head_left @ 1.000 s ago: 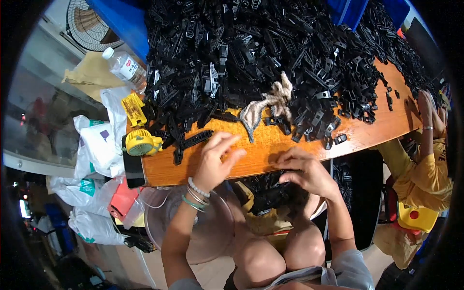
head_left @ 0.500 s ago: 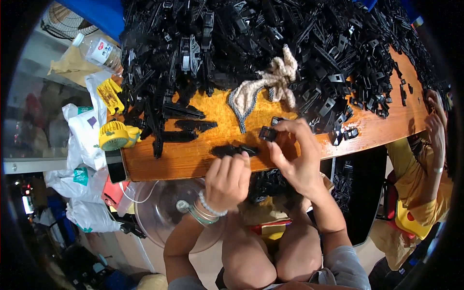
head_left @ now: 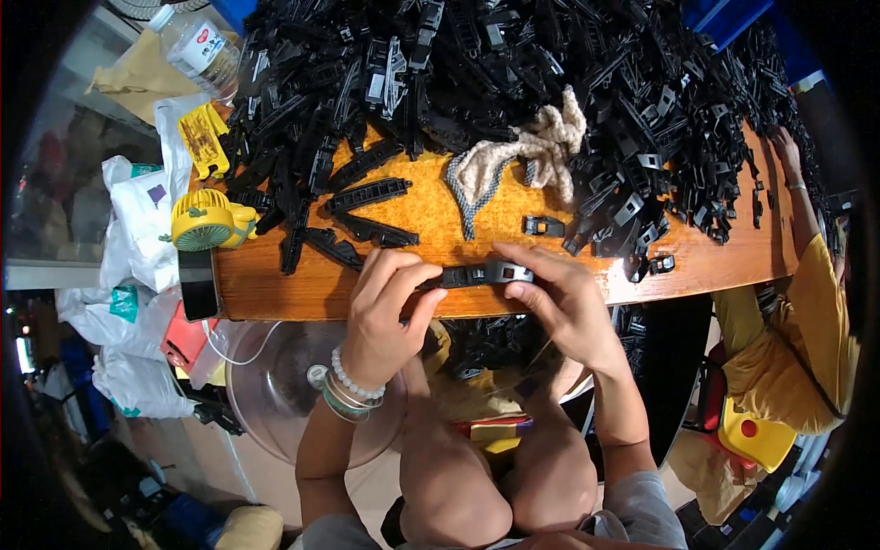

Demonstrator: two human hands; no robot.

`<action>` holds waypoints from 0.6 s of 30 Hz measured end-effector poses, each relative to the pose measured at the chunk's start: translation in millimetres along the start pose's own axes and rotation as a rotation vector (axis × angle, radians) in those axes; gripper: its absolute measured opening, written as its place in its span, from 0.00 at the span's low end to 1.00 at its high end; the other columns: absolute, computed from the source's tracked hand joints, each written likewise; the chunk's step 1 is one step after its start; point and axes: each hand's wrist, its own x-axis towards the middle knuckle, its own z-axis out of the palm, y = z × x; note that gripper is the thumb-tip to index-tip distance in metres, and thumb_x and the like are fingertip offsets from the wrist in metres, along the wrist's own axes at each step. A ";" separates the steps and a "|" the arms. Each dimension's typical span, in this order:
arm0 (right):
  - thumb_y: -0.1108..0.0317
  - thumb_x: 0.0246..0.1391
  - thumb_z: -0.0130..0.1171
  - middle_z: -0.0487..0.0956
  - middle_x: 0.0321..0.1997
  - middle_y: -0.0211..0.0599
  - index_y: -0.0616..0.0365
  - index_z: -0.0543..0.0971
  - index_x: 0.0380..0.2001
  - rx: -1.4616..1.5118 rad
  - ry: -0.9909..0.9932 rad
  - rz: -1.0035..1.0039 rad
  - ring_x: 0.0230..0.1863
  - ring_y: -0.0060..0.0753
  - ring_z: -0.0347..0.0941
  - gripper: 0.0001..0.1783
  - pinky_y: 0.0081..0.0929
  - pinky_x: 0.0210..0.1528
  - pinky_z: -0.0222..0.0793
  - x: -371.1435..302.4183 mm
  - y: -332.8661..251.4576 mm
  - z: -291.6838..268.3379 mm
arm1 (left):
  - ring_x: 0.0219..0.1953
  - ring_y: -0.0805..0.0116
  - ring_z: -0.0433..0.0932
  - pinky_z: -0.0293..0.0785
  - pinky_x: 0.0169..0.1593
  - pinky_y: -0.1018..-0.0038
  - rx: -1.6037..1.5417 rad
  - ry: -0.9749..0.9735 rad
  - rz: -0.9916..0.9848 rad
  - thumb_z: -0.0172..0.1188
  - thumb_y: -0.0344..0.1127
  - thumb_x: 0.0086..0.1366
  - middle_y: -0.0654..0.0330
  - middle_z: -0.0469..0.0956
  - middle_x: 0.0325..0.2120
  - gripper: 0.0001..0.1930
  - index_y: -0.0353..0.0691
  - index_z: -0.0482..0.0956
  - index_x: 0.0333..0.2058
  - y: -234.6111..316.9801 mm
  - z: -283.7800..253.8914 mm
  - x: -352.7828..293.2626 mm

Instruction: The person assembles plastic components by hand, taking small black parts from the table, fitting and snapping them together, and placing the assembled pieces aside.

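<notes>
At the table's front edge, my left hand (head_left: 387,307) grips a long black plastic strip (head_left: 460,276) by its left part, fingers wrapped round it. My right hand (head_left: 570,307) pinches a small black plastic clip (head_left: 510,271) between thumb and fingertips. The clip meets the strip's right end; whether it is fitted over it or only touches it, I cannot tell. A similar loose clip (head_left: 543,225) lies just behind my right hand. Several long black strips (head_left: 368,192) rest on the wood behind my left hand.
A large heap of black plastic parts (head_left: 486,82) covers the table's back, with a beige cloth (head_left: 541,147) before it. At left are a yellow fan (head_left: 203,220), a phone (head_left: 199,286) and a bottle (head_left: 200,50). A transparent tub (head_left: 275,403) stands below. Another person's arm (head_left: 799,197) reaches in at right.
My right hand has brought its clip to the strip's right end. The strip in my left hand is raised and turned level. The other person's arm has reached farther over the table.
</notes>
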 end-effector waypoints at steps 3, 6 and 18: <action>0.77 0.56 0.59 0.79 0.38 0.48 0.65 0.76 0.49 0.297 0.131 0.183 0.39 0.37 0.75 0.16 0.30 0.45 0.70 -5.8 -4.4 14.7 | 0.34 0.56 0.73 0.71 0.38 0.66 -0.009 -0.018 -0.006 0.65 0.22 0.52 0.56 0.73 0.30 0.10 0.33 0.78 0.34 -0.9 -2.0 -1.9; 0.78 0.49 0.64 0.78 0.36 0.45 0.65 0.79 0.42 -0.001 0.073 0.113 0.37 0.42 0.73 0.15 0.34 0.45 0.68 -3.4 4.6 1.8 | 0.34 0.57 0.72 0.71 0.39 0.67 -0.020 -0.049 0.035 0.64 0.22 0.52 0.56 0.74 0.30 0.09 0.32 0.78 0.34 -5.5 0.9 -2.5; 0.74 0.42 0.68 0.75 0.37 0.38 0.62 0.83 0.36 -0.303 0.113 -0.203 0.40 0.42 0.68 0.13 0.36 0.44 0.62 6.9 6.9 9.1 | 0.32 0.56 0.74 0.71 0.36 0.67 -0.023 -0.083 0.085 0.66 0.20 0.51 0.54 0.75 0.29 0.09 0.30 0.78 0.33 5.3 3.5 6.9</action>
